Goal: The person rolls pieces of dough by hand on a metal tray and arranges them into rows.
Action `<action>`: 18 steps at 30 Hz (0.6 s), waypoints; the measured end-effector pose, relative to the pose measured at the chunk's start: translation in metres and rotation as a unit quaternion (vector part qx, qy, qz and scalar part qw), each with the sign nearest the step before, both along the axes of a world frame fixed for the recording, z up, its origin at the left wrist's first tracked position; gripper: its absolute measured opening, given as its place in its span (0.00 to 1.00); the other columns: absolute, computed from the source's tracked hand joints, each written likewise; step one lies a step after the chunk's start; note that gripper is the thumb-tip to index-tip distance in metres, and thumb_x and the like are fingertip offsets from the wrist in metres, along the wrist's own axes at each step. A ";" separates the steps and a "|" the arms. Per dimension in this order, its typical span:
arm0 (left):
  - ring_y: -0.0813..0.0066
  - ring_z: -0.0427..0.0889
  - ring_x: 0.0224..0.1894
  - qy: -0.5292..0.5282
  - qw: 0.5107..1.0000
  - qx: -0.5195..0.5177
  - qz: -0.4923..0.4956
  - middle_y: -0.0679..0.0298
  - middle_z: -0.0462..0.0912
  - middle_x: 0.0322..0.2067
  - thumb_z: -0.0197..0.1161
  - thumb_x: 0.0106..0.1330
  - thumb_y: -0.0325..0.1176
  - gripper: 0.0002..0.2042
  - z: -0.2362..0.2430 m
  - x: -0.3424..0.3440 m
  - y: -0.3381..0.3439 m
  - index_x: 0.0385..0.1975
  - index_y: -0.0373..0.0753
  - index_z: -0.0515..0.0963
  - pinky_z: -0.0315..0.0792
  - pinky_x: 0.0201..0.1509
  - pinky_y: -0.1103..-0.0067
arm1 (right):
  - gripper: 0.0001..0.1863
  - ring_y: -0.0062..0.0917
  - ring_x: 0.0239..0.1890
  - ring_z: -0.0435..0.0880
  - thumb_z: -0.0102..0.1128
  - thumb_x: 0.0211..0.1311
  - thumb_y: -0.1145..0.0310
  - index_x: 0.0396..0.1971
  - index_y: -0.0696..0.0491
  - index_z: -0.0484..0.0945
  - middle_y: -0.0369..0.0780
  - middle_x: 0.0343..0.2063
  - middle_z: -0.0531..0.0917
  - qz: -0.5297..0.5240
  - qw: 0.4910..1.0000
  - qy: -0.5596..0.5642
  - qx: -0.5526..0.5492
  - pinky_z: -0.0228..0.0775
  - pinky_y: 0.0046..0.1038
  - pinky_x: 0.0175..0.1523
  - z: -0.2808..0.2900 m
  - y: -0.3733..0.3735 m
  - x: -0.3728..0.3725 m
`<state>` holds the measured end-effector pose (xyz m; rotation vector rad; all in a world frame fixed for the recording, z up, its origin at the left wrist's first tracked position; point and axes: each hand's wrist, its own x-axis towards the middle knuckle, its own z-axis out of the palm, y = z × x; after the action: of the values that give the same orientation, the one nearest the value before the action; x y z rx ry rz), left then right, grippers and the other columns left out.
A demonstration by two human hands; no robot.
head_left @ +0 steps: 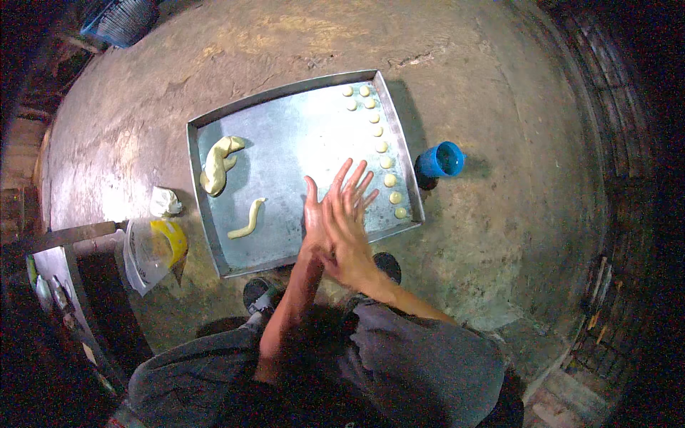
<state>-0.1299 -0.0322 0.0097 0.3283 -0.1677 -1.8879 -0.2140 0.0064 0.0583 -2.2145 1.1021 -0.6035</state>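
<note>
Over the front right part of a shallow metal tray (285, 217), my two hands are laid palm against palm. My left hand (313, 220) is underneath, its thumb raised and fingers stretched out. Across it lies my right hand (347, 239), back upward and fingers extended. Whatever may be between the palms is hidden. Several small pale dough balls (386, 163) run down the tray's right side, doubled up at the far end. At the left of the tray rest a thick folded lump of dough (216, 167) and a thin, curved dough strip (250, 220).
A blue cup (442, 159) stands on the concrete floor right of the tray. On the left are a crumpled white bag (165, 202) and a clear plastic bag with yellow on it (153, 246). My shoes (387, 267) are close to the tray's near edge. A blue basket (121, 21) sits far left.
</note>
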 end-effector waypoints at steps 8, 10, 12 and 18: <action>0.51 0.46 0.80 0.031 0.996 0.088 0.008 0.56 0.46 0.79 0.30 0.70 0.75 0.47 0.023 -0.014 -0.002 0.79 0.43 0.44 0.47 0.80 0.54 | 0.44 0.59 0.79 0.35 0.48 0.74 0.48 0.75 0.66 0.48 0.60 0.77 0.43 -0.117 0.992 0.011 0.054 0.26 0.61 0.77 0.009 -0.037 0.019; 0.52 0.46 0.80 0.100 0.995 0.021 0.012 0.53 0.48 0.78 0.30 0.71 0.74 0.47 0.011 -0.009 -0.007 0.78 0.40 0.47 0.46 0.81 0.57 | 0.49 0.59 0.79 0.34 0.46 0.72 0.40 0.76 0.64 0.45 0.58 0.77 0.42 -0.060 0.998 -0.013 0.031 0.25 0.59 0.78 0.005 -0.005 0.010; 0.54 0.48 0.79 0.114 0.993 0.000 0.030 0.52 0.50 0.77 0.29 0.70 0.75 0.48 0.014 0.008 -0.005 0.78 0.40 0.47 0.46 0.81 0.59 | 0.47 0.59 0.79 0.33 0.48 0.73 0.44 0.74 0.68 0.48 0.63 0.76 0.42 -0.045 0.998 0.001 0.045 0.27 0.63 0.76 0.006 -0.002 0.005; 0.52 0.48 0.79 0.183 0.983 -0.028 0.003 0.52 0.51 0.77 0.31 0.66 0.78 0.51 -0.008 -0.025 0.014 0.78 0.42 0.48 0.44 0.81 0.56 | 0.52 0.61 0.78 0.33 0.47 0.71 0.37 0.74 0.70 0.46 0.65 0.75 0.43 -0.141 0.988 0.032 0.062 0.24 0.61 0.77 0.002 -0.038 0.018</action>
<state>-0.1544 -0.0183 0.0017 -0.0589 0.0296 -1.8988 -0.1958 -0.0316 0.0598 -1.9999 1.4604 -0.5657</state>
